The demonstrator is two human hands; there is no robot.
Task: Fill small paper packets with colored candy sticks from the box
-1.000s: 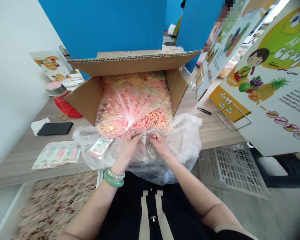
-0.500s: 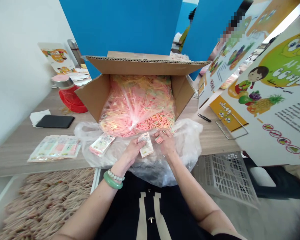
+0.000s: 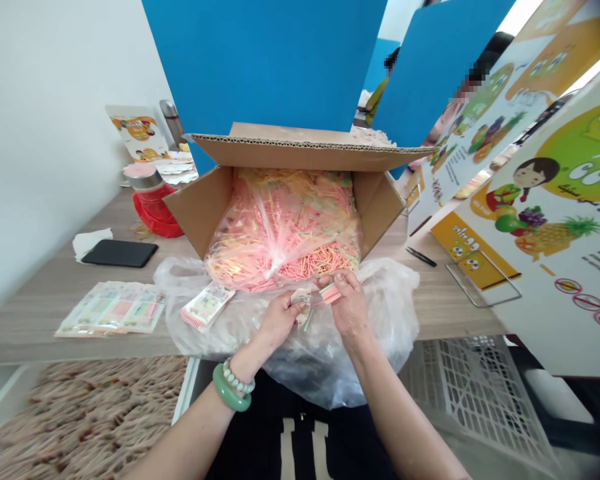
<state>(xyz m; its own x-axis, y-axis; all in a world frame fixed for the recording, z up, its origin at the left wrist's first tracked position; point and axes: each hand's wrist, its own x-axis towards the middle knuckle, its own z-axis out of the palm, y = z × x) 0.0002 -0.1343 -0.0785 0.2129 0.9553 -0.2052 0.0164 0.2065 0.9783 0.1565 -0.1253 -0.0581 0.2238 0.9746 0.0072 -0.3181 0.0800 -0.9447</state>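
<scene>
My left hand [image 3: 279, 320] pinches a small printed packet [image 3: 303, 305] between thumb and fingers, tilted over the clear plastic sheeting. Close by on the right, my right hand [image 3: 350, 303] is closed on a small bundle of thin coloured sticks [image 3: 331, 292], mostly pink with some green. A green stick hangs beside the packet. Just beyond both hands, an open cardboard box [image 3: 380, 193] lies on its side, holding a clear bag [image 3: 275, 260] of many pink, yellow and green sticks. To the left, a stack of printed packets [image 3: 207, 305] rests on the plastic sheeting [image 3: 390, 293].
Filled packets [image 3: 115, 307] lie in a row at the left, near a black phone [image 3: 120, 253] and a red-wrapped jar [image 3: 155, 207]. Tweezers [image 3: 421, 257] and printed cartons [image 3: 530, 213] stand right. A drawer of packets [image 3: 95, 413] sits below left; a blue divider [image 3: 270, 67] rises behind.
The packet has turned and tilted in my left hand. My right hand has raised the sticks into clearer sight beside it. The whole view has shifted slightly.
</scene>
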